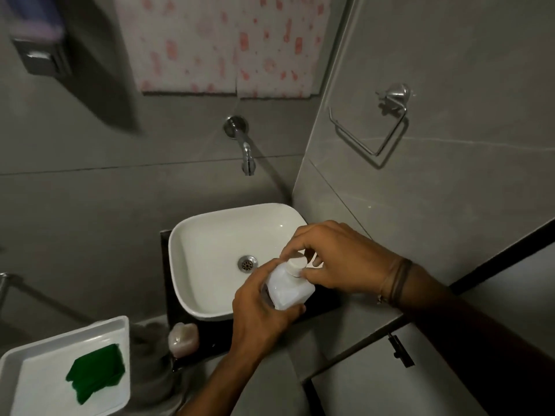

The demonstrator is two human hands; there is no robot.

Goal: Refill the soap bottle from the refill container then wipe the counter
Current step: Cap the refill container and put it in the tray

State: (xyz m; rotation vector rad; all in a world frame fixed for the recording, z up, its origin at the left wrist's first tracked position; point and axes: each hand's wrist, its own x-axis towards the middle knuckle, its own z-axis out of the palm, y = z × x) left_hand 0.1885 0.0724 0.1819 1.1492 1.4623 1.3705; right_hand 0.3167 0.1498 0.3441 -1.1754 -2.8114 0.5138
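Note:
A translucent white plastic bottle (288, 288) with a white cap (295, 264) is held over the right front corner of the white basin (192, 235). My left hand (261, 310) wraps around the bottle's body from below. The fingertips of my right hand (336, 262) pinch the cap from above. A small pinkish bottle (183, 339) lies on the dark counter (207, 340) at the basin's front left. A green cloth (96, 372) rests in a white tray (120, 325) at the lower left.
A chrome wall tap (244, 148) juts out above the basin, whose drain (247, 263) is visible. A metal towel ring (372, 130) hangs on the right wall. A patterned pink and white sheet (225, 43) covers the wall above. A dark dispenser (39, 55) is at upper left.

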